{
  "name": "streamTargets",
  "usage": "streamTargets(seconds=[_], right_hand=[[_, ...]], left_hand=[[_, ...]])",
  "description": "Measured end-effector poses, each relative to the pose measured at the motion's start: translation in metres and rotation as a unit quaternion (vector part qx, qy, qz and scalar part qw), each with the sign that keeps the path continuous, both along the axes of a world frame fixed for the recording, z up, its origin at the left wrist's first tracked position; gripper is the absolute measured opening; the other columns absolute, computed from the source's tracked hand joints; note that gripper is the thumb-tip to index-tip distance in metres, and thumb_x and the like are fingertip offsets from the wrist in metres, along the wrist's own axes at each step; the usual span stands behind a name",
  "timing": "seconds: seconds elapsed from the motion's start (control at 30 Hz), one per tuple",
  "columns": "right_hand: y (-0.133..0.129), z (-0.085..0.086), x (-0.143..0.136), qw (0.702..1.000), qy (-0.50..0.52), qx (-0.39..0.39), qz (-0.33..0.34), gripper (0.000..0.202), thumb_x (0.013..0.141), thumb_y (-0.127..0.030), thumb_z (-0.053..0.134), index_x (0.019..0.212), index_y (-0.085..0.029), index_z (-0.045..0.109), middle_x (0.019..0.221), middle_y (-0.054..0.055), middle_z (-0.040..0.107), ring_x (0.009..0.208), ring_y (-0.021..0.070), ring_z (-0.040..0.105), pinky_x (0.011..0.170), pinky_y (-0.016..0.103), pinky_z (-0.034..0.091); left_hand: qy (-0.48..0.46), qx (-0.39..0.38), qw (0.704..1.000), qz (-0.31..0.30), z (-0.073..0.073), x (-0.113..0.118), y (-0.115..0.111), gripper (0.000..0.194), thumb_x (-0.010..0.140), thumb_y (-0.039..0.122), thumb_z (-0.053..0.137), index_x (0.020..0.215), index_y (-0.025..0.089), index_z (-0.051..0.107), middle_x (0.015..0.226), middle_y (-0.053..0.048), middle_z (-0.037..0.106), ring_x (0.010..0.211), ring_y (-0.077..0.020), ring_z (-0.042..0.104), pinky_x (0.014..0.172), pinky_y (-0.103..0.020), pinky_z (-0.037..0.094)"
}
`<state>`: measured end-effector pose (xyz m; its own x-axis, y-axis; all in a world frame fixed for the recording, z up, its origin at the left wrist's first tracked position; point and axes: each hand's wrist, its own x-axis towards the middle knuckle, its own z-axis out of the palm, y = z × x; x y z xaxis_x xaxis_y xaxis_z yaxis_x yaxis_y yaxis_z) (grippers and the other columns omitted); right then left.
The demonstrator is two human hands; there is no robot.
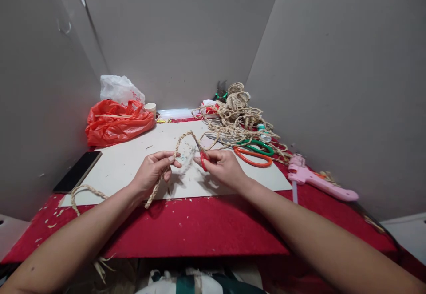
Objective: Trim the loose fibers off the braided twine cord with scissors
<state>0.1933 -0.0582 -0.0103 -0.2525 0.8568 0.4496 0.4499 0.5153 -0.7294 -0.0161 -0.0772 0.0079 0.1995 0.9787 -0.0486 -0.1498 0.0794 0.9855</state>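
My left hand pinches a braided straw cord between thumb and fingers. One part of the cord arches up and over to the right, and another hangs below the hand past the board's front edge. In my right hand are small red-handled scissors, their dark blades pointing up and left beside the arched part of the cord. Whether the blades touch the cord cannot be made out. Both hands are over the white board, where small scraps lie.
A tangled pile of straw cord lies at the back right, by scissors with green and orange handles. A pink glue gun is at the right. Left are a phone, red bag, white bag and paper cup.
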Motion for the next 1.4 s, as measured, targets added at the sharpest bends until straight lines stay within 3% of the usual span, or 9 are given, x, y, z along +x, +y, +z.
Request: streamTargets(seconds=[0.13, 0.23, 0.43, 0.57, 0.67, 0.8, 1.03, 1.13, 1.4], right_hand=[[0.002, 0.004, -0.003, 0.983, 0.141, -0.114, 0.026, 0.052, 0.073, -0.056, 0.064, 0.048, -0.020, 0.034, 0.047, -0.007, 0.030, 0.046, 0.0067, 0.027, 0.046, 0.023, 0.023], [0.004, 0.006, -0.002, 0.955, 0.235, -0.176, 0.047, 0.049, 0.072, -0.059, 0.066, 0.053, -0.018, 0.045, 0.047, -0.006, 0.039, 0.044, 0.0072, 0.037, 0.047, 0.022, 0.030], [0.008, 0.014, 0.002, 0.803, 0.451, -0.375, 0.103, 0.043, 0.069, -0.062, 0.066, 0.072, -0.021, 0.052, 0.068, -0.001, 0.063, 0.059, 0.0140, 0.061, 0.066, 0.029, 0.050], [0.010, 0.017, 0.002, 0.725, 0.532, -0.427, 0.094, 0.042, 0.074, -0.060, 0.062, 0.069, -0.020, 0.050, 0.075, 0.006, 0.068, 0.069, 0.0179, 0.065, 0.066, 0.032, 0.052], [0.011, 0.019, 0.003, 0.689, 0.589, -0.410, 0.094, 0.043, 0.079, -0.061, 0.057, 0.067, -0.020, 0.047, 0.060, 0.002, 0.061, 0.048, 0.0108, 0.052, 0.048, 0.023, 0.045], [0.012, 0.022, 0.009, 0.699, 0.591, -0.385, 0.118, 0.047, 0.080, -0.063, 0.053, 0.063, -0.020, 0.041, 0.042, -0.009, 0.032, 0.035, 0.0041, 0.015, 0.033, 0.015, 0.015], [0.013, 0.027, 0.011, 0.760, 0.563, -0.310, 0.095, 0.055, 0.076, -0.074, 0.047, 0.061, -0.023, 0.030, 0.042, -0.011, 0.019, 0.038, 0.0057, 0.007, 0.034, 0.019, 0.008], [0.012, 0.024, 0.007, 0.765, 0.558, -0.310, 0.087, 0.054, 0.074, -0.073, 0.050, 0.063, -0.023, 0.032, 0.041, -0.011, 0.021, 0.038, 0.0057, 0.008, 0.035, 0.019, 0.008], [-0.001, 0.024, -0.012, 0.736, 0.585, -0.324, 0.111, 0.046, 0.076, -0.064, 0.056, 0.067, -0.021, 0.040, 0.043, -0.010, 0.031, 0.038, 0.0046, 0.010, 0.036, 0.016, 0.009]], left_hand=[[0.002, -0.011, 1.000, 0.002, 0.000, -0.001, 0.000, 0.023, 0.074, 0.029, 0.071, 0.090, 0.012, 0.066, 0.071, -0.001, 0.068, 0.037, -0.0020, 0.044, 0.039, -0.016, 0.030], [0.009, -0.005, 1.000, -0.012, 0.000, 0.000, 0.000, 0.023, 0.075, 0.031, 0.071, 0.088, 0.013, 0.067, 0.070, 0.000, 0.067, 0.037, -0.0021, 0.043, 0.039, -0.017, 0.032], [0.105, 0.070, 0.992, -0.012, -0.005, 0.003, -0.004, 0.020, 0.076, 0.032, 0.069, 0.087, 0.015, 0.069, 0.060, 0.003, 0.064, 0.038, -0.0040, 0.043, 0.038, -0.018, 0.033], [0.263, 0.254, 0.931, -0.003, -0.012, 0.005, -0.007, 0.012, 0.079, 0.023, 0.064, 0.086, 0.015, 0.072, 0.069, -0.002, 0.071, 0.057, -0.0100, 0.060, 0.055, -0.021, 0.047], [0.342, 0.382, 0.858, -0.028, -0.019, 0.006, -0.007, 0.015, 0.084, 0.020, 0.059, 0.091, 0.016, 0.072, 0.083, -0.006, 0.074, 0.072, -0.0136, 0.067, 0.066, -0.024, 0.051], [0.396, 0.470, 0.786, -0.068, -0.024, 0.008, -0.011, 0.020, 0.089, 0.020, 0.052, 0.096, 0.017, 0.070, 0.080, -0.006, 0.073, 0.069, -0.0132, 0.065, 0.063, -0.024, 0.049], [0.475, 0.471, 0.738, -0.093, -0.020, 0.007, -0.016, 0.021, 0.088, 0.023, 0.051, 0.087, 0.020, 0.072, 0.057, -0.002, 0.057, 0.050, -0.0123, 0.046, 0.052, -0.025, 0.037], [0.507, 0.440, 0.733, -0.112, -0.018, 0.006, -0.015, 0.026, 0.091, 0.026, 0.046, 0.091, 0.020, 0.071, 0.065, -0.005, 0.063, 0.058, -0.0146, 0.053, 0.057, -0.026, 0.040], [0.524, 0.363, 0.767, -0.069, -0.007, 0.024, -0.030, 0.044, 0.087, 0.044, 0.052, 0.119, 0.015, 0.061, 0.096, -0.016, 0.069, 0.088, -0.0268, 0.063, 0.079, -0.038, 0.046]])
